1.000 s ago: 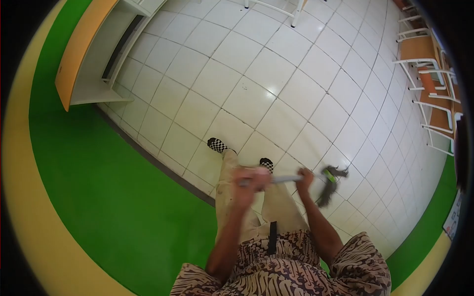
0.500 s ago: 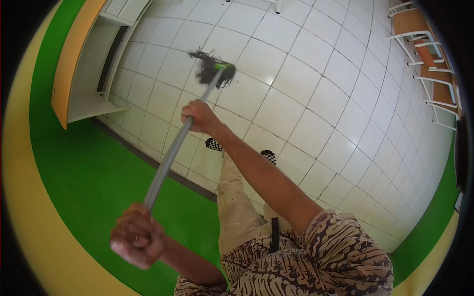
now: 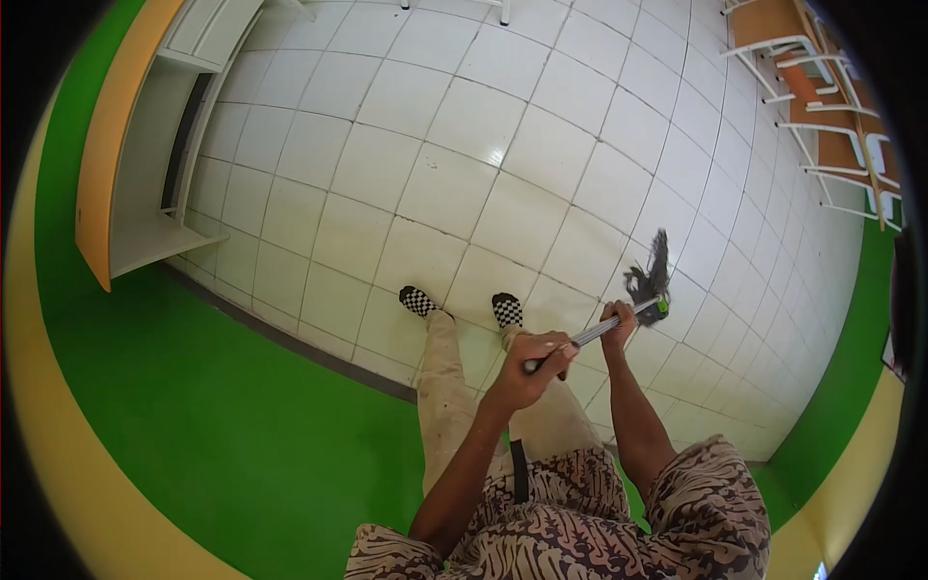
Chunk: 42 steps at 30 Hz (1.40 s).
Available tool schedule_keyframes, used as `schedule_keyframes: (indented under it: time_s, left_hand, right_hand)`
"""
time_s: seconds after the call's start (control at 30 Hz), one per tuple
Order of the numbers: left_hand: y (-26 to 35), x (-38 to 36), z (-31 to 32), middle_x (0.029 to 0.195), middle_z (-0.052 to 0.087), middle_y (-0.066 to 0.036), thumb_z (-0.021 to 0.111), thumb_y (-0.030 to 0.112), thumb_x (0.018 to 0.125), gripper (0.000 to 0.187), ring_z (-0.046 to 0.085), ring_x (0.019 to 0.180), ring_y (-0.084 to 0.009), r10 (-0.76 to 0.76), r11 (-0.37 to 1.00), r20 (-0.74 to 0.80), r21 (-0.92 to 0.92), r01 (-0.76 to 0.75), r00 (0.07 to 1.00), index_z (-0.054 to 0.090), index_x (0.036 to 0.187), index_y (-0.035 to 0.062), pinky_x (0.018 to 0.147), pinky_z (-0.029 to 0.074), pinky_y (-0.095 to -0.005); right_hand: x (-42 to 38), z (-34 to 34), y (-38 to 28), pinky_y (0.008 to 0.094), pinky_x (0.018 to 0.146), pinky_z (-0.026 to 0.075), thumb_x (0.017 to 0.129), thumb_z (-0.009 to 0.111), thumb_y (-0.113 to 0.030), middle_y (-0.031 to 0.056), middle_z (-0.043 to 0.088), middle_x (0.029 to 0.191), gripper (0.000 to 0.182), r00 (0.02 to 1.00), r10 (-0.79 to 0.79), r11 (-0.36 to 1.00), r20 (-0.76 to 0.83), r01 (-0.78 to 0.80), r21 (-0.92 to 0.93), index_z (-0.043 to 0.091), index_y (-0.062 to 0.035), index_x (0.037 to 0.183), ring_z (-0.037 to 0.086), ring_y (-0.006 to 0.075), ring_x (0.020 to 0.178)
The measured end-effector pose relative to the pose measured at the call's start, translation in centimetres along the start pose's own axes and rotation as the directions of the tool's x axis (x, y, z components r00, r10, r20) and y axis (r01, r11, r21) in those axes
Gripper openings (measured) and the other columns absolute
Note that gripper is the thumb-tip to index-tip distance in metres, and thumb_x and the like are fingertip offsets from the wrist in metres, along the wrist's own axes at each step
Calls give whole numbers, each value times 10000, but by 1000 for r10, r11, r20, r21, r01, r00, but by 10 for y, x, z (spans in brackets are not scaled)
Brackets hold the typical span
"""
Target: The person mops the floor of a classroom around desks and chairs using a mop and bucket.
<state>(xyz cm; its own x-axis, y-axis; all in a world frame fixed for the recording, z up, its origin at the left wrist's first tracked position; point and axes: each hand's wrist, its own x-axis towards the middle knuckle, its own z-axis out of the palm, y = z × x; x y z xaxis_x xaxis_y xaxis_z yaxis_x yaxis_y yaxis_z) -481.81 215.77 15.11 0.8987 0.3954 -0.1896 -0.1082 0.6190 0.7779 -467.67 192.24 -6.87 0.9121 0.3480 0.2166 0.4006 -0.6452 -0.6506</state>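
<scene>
I hold a mop with a grey metal handle (image 3: 592,333) in both hands. My left hand (image 3: 530,370) grips the near end of the handle, close to my body. My right hand (image 3: 617,324) grips it further along, just short of the green clamp. The dark stringy mop head (image 3: 651,274) lies on the white tiled floor (image 3: 464,174) to the right of my checkered shoes (image 3: 418,301).
An orange-and-white counter unit (image 3: 126,164) stands at the left against the green wall (image 3: 193,406). White-framed chairs with orange seats (image 3: 822,106) line the right side. More white furniture legs show at the top edge.
Half a second ago the mop head was out on the tiles to the upper left with my right arm stretched. It has swung back to the right, both hands now close together near my body.
</scene>
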Motion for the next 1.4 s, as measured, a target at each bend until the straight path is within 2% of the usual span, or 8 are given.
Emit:
schedule_keyframes:
  time_s: [0.1, 0.13, 0.17, 0.2, 0.27, 0.53, 0.87, 1.4]
  left_hand:
    - [50, -15, -61, 747, 619, -113, 583, -75, 848, 123, 492, 513, -131, 400, 910, -70, 147, -387, 914, 577, 931, 16, 494, 450, -290]
    - [109, -42, -79, 673, 568, -61, 537, 9, 895, 61, 435, 503, -109, 138, 952, -267, 302, -53, 954, 555, 837, 16, 500, 416, -285]
    - [129, -93, -134, 606, 477, -9, 457, 128, 929, 237, 369, 489, -98, 97, 993, -541, -6, -119, 836, 507, 708, 62, 512, 366, -267]
    - [176, -103, -148, 570, 394, 5, 412, 126, 942, 276, 388, 493, -85, 509, 858, -671, 446, -255, 540, 457, 671, 102, 435, 348, -251]
    - [311, -99, -144, 511, 343, 55, 352, 187, 948, 345, 280, 422, -95, 583, 605, 22, 656, -451, 812, 419, 614, 133, 499, 328, -255]
    - [297, -79, -195, 462, 212, 42, 377, 129, 894, 305, 230, 412, -87, 884, 342, -170, 870, -355, 435, 325, 594, 151, 459, 294, -328]
    - [317, -45, -96, 440, 271, 9, 394, 134, 903, 275, 271, 371, -93, 701, 683, -114, 392, -617, 704, 398, 629, 117, 434, 325, -307]
    - [-85, 67, 186, 561, 513, -95, 546, -18, 786, 211, 503, 491, -224, 180, 860, 614, 280, -426, 768, 469, 589, -27, 488, 434, -330]
  right_hand:
    - [-15, 59, -62, 351, 574, 386, 714, 575, -59, 56, 465, 542, 158, 994, -104, 994, -41, 102, -29, 443, -91, 633, 508, 238, 556]
    - [-25, 92, -108, 370, 630, 403, 739, 551, -106, 56, 498, 574, 97, 999, 43, 961, -23, -35, 275, 486, -94, 667, 519, 246, 570]
    - [-29, 127, -170, 383, 651, 415, 730, 548, -112, 65, 531, 613, 62, 998, 65, 806, -13, -45, 590, 516, -100, 678, 536, 261, 595]
    - [-29, 153, -240, 386, 667, 420, 692, 581, -131, 70, 543, 629, 57, 995, -98, 935, 27, 83, 345, 532, -112, 670, 545, 260, 611]
    - [-28, 208, -367, 391, 640, 406, 607, 634, -172, 58, 541, 642, 129, 979, -205, 833, -15, 183, 522, 520, -121, 638, 534, 266, 611]
    - [51, 400, -535, 457, 624, 412, 651, 665, -163, 116, 531, 603, 235, 635, -752, 468, 177, 326, 821, 465, -72, 567, 520, 371, 647]
    - [76, 223, -388, 378, 672, 421, 591, 685, -119, 23, 544, 622, 184, 818, -536, 710, 207, 304, 636, 505, -145, 614, 537, 263, 652]
    - [97, -70, 124, 382, 575, 405, 689, 622, 49, 90, 455, 566, 220, 893, -57, 984, -446, 126, 128, 452, -65, 609, 468, 292, 530]
